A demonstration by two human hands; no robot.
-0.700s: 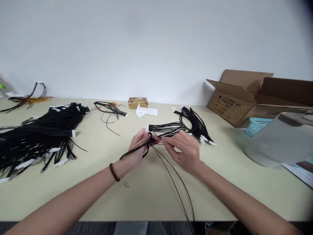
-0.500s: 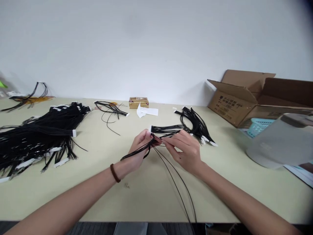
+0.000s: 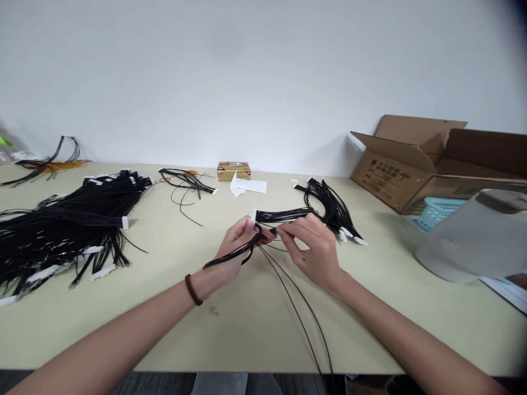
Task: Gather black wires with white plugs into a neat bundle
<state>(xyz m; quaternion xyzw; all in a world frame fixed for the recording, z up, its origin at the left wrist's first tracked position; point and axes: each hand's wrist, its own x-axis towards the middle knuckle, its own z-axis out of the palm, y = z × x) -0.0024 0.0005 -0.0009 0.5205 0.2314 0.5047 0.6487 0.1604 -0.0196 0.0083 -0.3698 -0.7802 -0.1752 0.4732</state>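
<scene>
My left hand (image 3: 235, 246) is closed around a black wire harness (image 3: 284, 216), just below the white connector (image 3: 254, 216) at its end. Some of its wires loop back over the left wrist, and two long ones hang past the table's front edge. Close by on the right, my right hand (image 3: 309, 241) pinches a thin black wire (image 3: 276, 230) between thumb and fingertips. The wire's tip is too small to make out. The harness runs behind the right hand toward a bundle of black harnesses (image 3: 329, 206) with white connectors.
A large pile of black harnesses (image 3: 82, 214) covers the table's left side. Farther back lie a small harness (image 3: 181, 178), a gold box (image 3: 234, 171) and white paper (image 3: 252, 186). On the right stand an open cardboard box (image 3: 395, 170), a teal basket (image 3: 438, 211) and a translucent jug (image 3: 469, 241).
My right hand has drawn slightly to the right, leaving a little more gap from the left fingers. My left hand keeps its hold on the harness.
</scene>
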